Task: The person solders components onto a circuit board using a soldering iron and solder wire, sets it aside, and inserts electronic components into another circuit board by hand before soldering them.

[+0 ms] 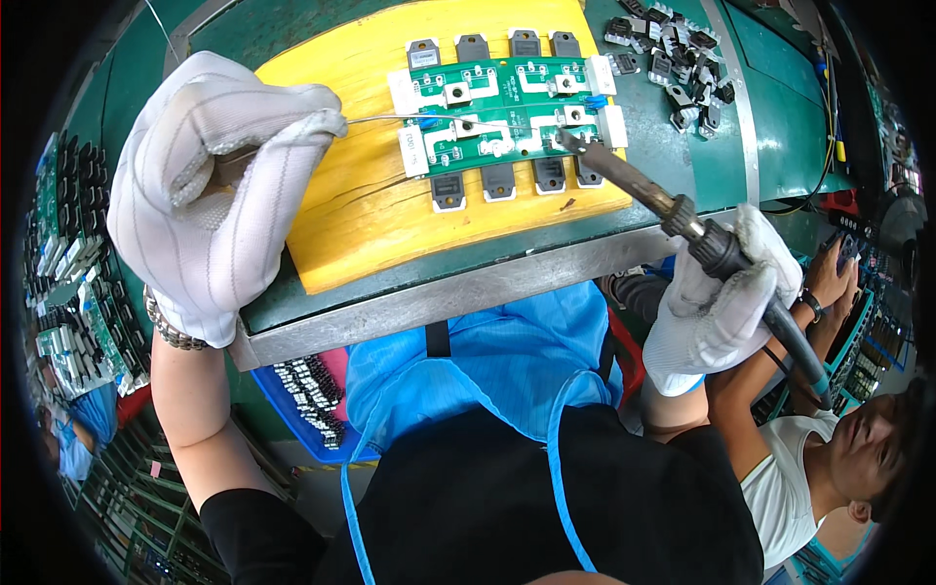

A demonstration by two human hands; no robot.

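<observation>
A green circuit board [507, 109] lies on a yellow wooden board [361, 229], with black power modules [498, 181] sticking out along its far and near sides and white connector blocks at its ends. My left hand [219, 185], in a white glove, pinches a thin strand of solder wire [380, 118] that reaches across the circuit board. My gloved right hand [726, 302] grips a soldering iron [720, 249] by its dark handle. The iron's tip rests at or just above the board's right half, close to the wire's far end; whether they touch I cannot tell.
Loose black modules [678, 63] are heaped at the back right of the green table [780, 107]. A metal strip [468, 292] edges the table before me. Below stands a blue bin [292, 429] of parts. Stacked circuit boards [83, 322] are at far left; a co-worker [809, 468] sits at right.
</observation>
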